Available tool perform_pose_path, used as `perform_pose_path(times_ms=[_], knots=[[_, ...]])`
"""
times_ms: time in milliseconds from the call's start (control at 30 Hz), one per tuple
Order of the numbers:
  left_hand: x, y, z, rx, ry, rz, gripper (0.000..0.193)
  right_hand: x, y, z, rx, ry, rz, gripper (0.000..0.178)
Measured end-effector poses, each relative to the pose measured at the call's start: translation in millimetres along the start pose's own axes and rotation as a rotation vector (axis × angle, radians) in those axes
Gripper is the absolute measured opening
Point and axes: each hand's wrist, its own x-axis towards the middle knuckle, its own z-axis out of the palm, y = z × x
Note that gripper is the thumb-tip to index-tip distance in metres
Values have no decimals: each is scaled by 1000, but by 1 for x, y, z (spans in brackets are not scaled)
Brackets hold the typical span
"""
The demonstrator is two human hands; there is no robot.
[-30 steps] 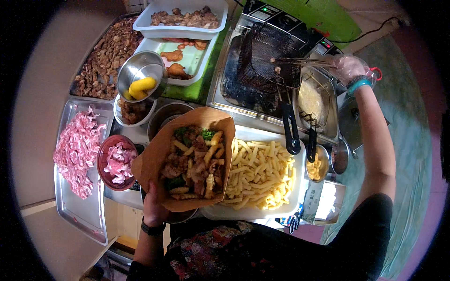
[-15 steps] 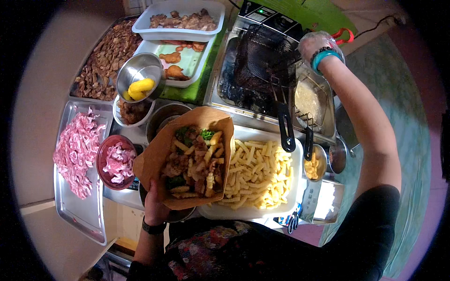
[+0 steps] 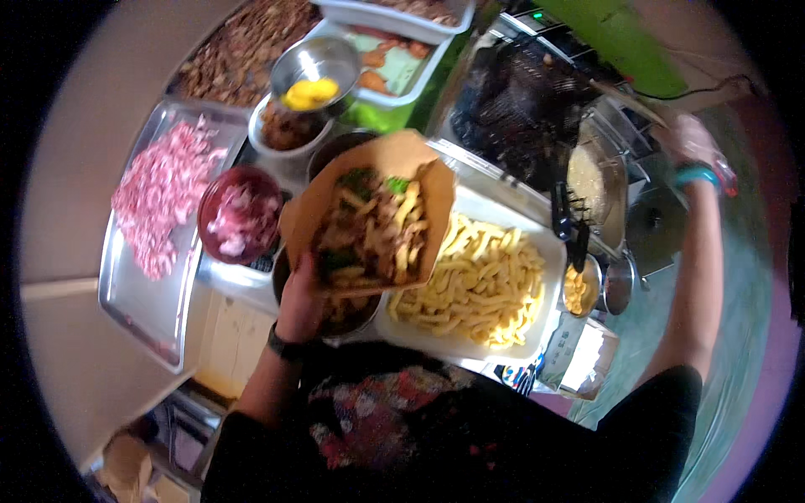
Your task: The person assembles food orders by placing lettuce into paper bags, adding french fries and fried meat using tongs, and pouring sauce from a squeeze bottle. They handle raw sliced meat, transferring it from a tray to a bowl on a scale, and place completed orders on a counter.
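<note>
- The left hand grasps the box by its near left side.
- The box, open side up, is between the red bowl and the tray of fries.
- It holds fries, meat and greens.
- The gloved right hand, blurred, grips tongs right of the fryer basket, the tongs pointing toward it.
</note>
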Motion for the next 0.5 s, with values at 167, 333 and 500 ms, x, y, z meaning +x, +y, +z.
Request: perform_pose_path(times_ms=[167, 333, 500], knots=[[-5, 2, 6, 129, -103, 167, 43, -84, 1, -4, 734, 123, -362, 48], [-9, -11, -2, 157, -206, 396, 43, -130, -85, -38, 333, 120, -723, 57], [-7, -10, 4, 220, -173, 336, 42, -140, -96, -45, 526, 158, -574, 56]])
